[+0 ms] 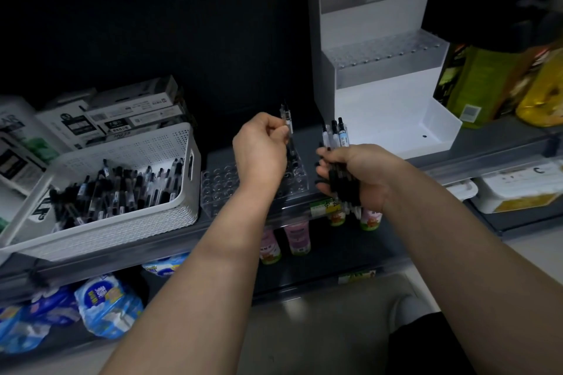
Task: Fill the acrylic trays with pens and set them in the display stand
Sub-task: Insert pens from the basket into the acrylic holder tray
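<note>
Single pen upright in pinched left fingers over acrylic tray (pen bundle in curled right fingers)

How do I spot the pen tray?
Start at the white perforated basket on the shelf. To its right, below the left hand holding one pen, lies the acrylic tray: see-through with rows of round holes, while its neighbours are white.
</note>
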